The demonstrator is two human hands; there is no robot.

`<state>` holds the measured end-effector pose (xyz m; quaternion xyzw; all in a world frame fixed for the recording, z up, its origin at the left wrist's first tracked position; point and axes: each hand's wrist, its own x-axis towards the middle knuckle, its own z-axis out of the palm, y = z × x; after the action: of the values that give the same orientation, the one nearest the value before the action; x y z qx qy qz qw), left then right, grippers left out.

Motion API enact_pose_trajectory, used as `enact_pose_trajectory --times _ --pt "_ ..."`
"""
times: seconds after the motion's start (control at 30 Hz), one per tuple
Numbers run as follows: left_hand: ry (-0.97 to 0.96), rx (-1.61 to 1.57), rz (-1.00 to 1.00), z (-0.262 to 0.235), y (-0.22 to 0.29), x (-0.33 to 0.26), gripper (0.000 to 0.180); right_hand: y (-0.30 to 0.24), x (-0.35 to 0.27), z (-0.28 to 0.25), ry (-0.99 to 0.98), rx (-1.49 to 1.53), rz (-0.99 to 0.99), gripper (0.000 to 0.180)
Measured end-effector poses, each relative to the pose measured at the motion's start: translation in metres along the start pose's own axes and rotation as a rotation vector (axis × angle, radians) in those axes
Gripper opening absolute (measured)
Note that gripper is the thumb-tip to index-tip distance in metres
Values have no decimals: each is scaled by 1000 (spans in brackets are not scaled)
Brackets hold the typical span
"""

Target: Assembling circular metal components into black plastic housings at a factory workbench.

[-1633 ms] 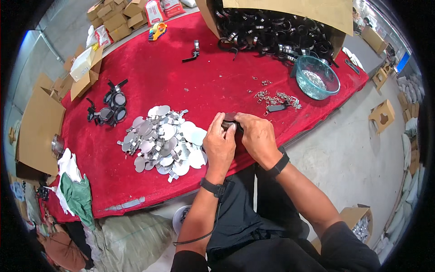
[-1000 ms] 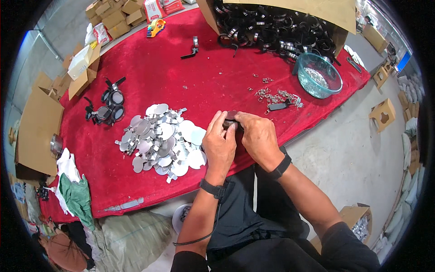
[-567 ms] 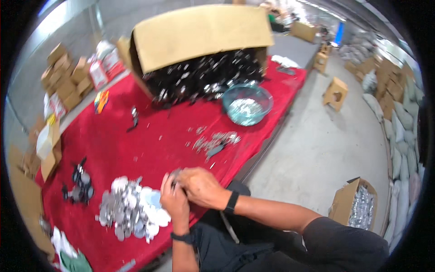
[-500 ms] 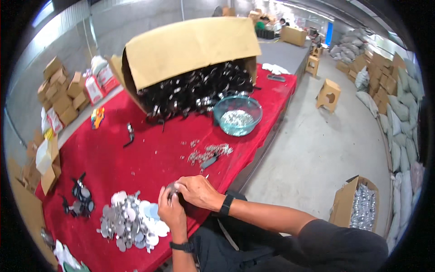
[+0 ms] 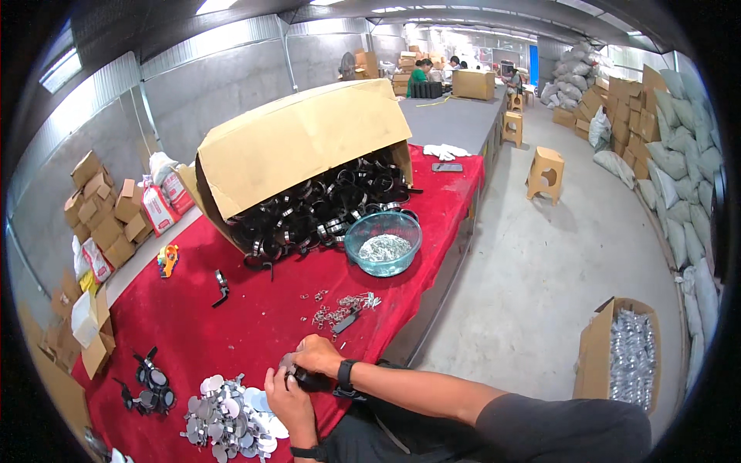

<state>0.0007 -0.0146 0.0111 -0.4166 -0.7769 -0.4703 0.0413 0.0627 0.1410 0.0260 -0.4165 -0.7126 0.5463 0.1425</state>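
— Left hand (image 5: 287,395)?
— Low in view, forearm rising from the bottom edge, dark band at the wrist. Back of hand up, fingers curled inward toward the other hand.
— Right hand (image 5: 316,356)?
— Just above and beside the left, touching it. Knuckles up, fingers bent and closed around something small and dark between both hands. Dark watch on the wrist.
— Right arm?
— Bare forearm stretched from the lower right, nearly level, elbow bent near a dark grey sleeve.
— Grip loose or tight?
— Pinched on both sides, fingertips meeting; exact finger placement too small to tell.
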Motion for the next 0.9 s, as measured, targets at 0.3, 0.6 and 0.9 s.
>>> enact_pose_trajectory --times 0.3,0.6,0.9 --pt "-206 119 282 10 7 8 83 22 1 8 228 -75 -362 42" --pt "-214 71 172 -14 13 11 86 65 -69 -94 402 -114 -406 18" --pt "-195 81 134 -12 13 13 86 49 -26 -103 296 -529 -478 17"
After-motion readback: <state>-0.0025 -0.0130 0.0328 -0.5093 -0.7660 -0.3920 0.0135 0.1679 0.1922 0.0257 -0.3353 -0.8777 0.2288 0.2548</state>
